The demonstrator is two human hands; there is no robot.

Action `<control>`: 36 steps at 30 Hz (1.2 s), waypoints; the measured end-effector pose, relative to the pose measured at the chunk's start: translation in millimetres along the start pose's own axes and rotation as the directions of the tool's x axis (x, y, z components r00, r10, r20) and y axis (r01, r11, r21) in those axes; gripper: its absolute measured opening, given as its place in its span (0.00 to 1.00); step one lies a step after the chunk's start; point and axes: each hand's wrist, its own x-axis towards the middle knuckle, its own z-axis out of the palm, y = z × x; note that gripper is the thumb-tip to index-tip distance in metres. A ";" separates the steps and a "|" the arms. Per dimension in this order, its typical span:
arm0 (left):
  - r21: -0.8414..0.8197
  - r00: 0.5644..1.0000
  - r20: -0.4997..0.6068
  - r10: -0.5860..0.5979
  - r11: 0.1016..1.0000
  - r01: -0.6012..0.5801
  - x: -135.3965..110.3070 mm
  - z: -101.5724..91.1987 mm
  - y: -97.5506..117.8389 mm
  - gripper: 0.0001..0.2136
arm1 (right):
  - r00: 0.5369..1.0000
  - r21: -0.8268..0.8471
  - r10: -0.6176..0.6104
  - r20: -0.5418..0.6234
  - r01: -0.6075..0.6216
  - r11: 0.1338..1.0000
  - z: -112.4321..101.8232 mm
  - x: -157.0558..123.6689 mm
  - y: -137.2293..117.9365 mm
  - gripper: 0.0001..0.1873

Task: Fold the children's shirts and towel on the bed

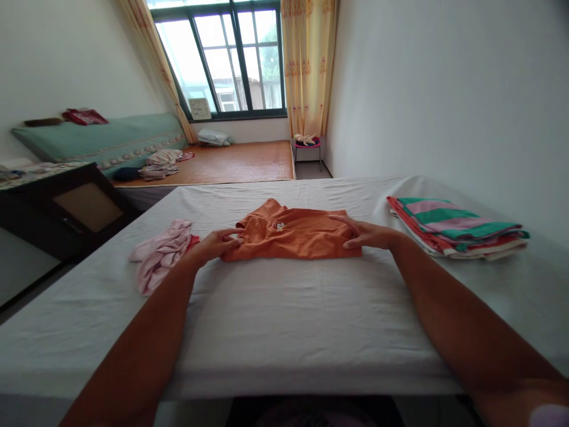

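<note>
Both ends of the shirt (293, 237) are held; it lies crosswise, collar leftward. The left hand (217, 243) pinches it; the right hand (368, 235) lies flat, grip released.

Both bare arms stretch forward, nearly straight, and come closer together toward the hands. The left hand (217, 243) is palm down, its fingers curled in a closed grip. The right hand (367, 234) lies flat, fingers extended and pointing left.

The white sheet (288, 320) before the orange shirt (297, 237) is bare and wide; a hand can pass there freely. A crumpled pink cloth (160, 258) lies just beside the left hand (217, 243). A folded striped stack (457, 231) blocks the right side, well apart from the right hand (367, 235).
</note>
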 end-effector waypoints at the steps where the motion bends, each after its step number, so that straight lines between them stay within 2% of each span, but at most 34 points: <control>1: -0.018 1.000 0.004 0.021 1.000 -0.021 -0.4 -3.9 -1.7 0.27 | 0.999 0.007 -0.006 0.041 0.006 1.000 -3.3 -1.4 0.8 0.42; 4: -0.028 0.996 -0.017 0.091 0.995 -0.092 -6.0 -23.9 -9.4 0.24 | 0.983 0.027 0.025 0.180 -0.031 0.999 -15.8 -8.2 5.2 0.32; 5: -0.004 0.996 0.007 0.087 0.996 -0.087 -8.5 -30.4 -11.6 0.23 | 0.972 0.023 0.062 0.228 -0.069 0.997 -19.0 -10.4 6.5 0.29; 8: 0.122 0.972 0.235 0.011 0.992 -0.041 -14.8 -40.4 -13.1 0.22 | 0.901 -0.073 0.233 0.365 -0.222 0.972 -21.4 -13.7 7.5 0.25; 10: 0.192 0.946 0.323 -0.029 0.981 -0.035 -16.0 -38.3 -9.5 0.22 | 0.871 -0.161 0.316 0.377 -0.274 0.948 -18.1 -12.7 5.6 0.25; 11: 0.214 0.951 0.307 -0.027 0.976 -0.042 -15.5 -35.5 -7.2 0.22 | 0.867 -0.193 0.338 0.366 -0.284 0.939 -16.2 -11.8 4.3 0.25; 14: 0.262 0.993 0.114 0.041 0.962 -0.070 -9.6 -24.0 -3.6 0.25 | 0.873 -0.233 0.361 0.327 -0.296 0.926 -12.4 -8.9 1.8 0.27; 16: 0.287 0.997 0.024 0.077 0.954 -0.080 -3.8 -16.7 -6.2 0.28 | 0.877 -0.229 0.368 0.309 -0.307 0.924 -12.1 -7.4 3.0 0.28; 19: 0.322 0.995 0.052 0.081 0.942 -0.093 2.3 -11.2 -14.8 0.29 | 0.885 -0.199 0.359 0.297 -0.310 0.930 -13.4 -5.9 7.6 0.27; 23: 0.397 0.993 0.116 0.036 0.915 -0.079 3.3 -15.2 -24.9 0.27 | 0.906 -0.167 0.331 0.265 -0.295 0.941 -16.4 -8.6 7.2 0.24; 26: 0.462 0.994 0.048 0.098 0.880 -0.109 4.9 -16.4 -27.2 0.26 | 0.891 -0.201 0.385 0.242 -0.342 0.918 -19.5 -14.3 -1.8 0.22; 27: 0.491 0.987 0.000 0.163 0.859 -0.142 6.1 -14.2 -26.0 0.24 | 0.877 -0.226 0.418 0.237 -0.368 0.902 -20.4 -15.9 -5.2 0.21; 29: 0.534 0.940 -0.084 0.331 0.811 -0.239 8.0 -4.2 -19.6 0.20 | 0.870 -0.279 0.451 0.198 -0.391 0.877 -20.7 -16.6 -10.2 0.21; 31: 0.524 0.872 -0.094 0.480 0.769 -0.367 7.7 13.6 -8.0 0.17 | 0.916 -0.306 0.393 0.085 -0.351 0.885 -17.8 -12.7 -11.7 0.21; 34: 0.429 0.788 0.027 0.615 0.705 -0.564 0.9 49.9 13.3 0.14 | 0.981 -0.359 0.153 -0.118 -0.186 0.914 -7.3 -0.8 -8.1 0.22; 36: 0.359 0.740 0.173 0.650 0.658 -0.662 -6.4 74.3 24.7 0.13 | 0.990 -0.476 0.022 -0.139 -0.087 0.875 0.2 6.9 -4.2 0.20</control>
